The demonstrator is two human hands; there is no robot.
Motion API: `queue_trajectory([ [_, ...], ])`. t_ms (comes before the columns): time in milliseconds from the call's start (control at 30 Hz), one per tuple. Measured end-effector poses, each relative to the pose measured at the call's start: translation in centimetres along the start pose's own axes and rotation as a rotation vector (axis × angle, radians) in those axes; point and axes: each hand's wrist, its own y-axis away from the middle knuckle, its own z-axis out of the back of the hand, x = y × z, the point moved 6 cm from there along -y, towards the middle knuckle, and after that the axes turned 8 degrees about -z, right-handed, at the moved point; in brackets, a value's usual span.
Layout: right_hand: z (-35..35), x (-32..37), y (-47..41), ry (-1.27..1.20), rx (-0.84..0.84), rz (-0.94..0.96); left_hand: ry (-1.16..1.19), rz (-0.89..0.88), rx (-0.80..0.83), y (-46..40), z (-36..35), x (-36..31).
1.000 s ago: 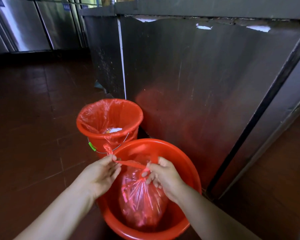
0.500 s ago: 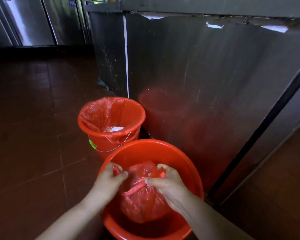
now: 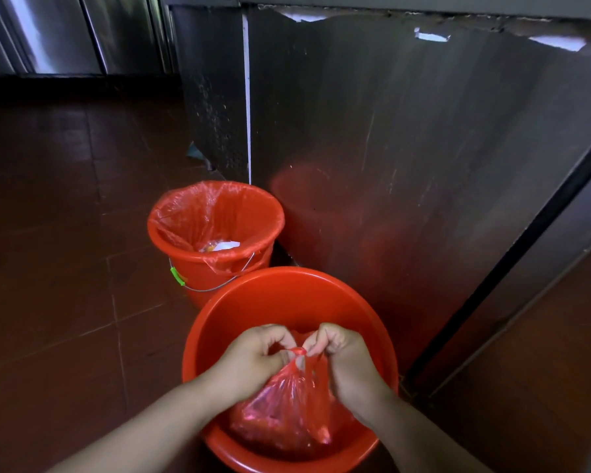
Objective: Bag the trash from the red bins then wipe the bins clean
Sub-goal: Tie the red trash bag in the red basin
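Note:
A wide red bin (image 3: 287, 295) stands on the floor right below me. Inside it is a red plastic trash bag (image 3: 287, 407), full and gathered to a twisted neck at the top. My left hand (image 3: 253, 356) and my right hand (image 3: 345, 360) meet over that neck, and each pinches the bag's plastic with curled fingers. Behind it stands a smaller red bucket (image 3: 215, 268) with a wire handle. It is lined with a red bag, and some white and orange trash (image 3: 220, 246) lies at the bottom.
A tall stainless steel cabinet (image 3: 406, 148) rises directly behind and to the right of both bins. More steel cabinet doors (image 3: 65, 32) line the far wall. Dark red floor tiles (image 3: 65, 233) stretch out to the left.
My hands first pulled the bag's ends apart, then came together at its top. The neck is now drawn into a tight knot-like twist between my fingers. The view has tilted down slightly.

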Motion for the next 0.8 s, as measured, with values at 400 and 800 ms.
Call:
queue_trajectory([
  [400, -0.4, 2.5, 1.8, 0.695, -0.423, 0.568, -0.181, -0.061, -0.098, -0.4, 0.8, -1.9],
  [800, 0.5, 3.0, 1.5, 0.916, -0.444, 0.636, 0.011, 0.009, 0.051, -2.0, 1.3, -2.1],
])
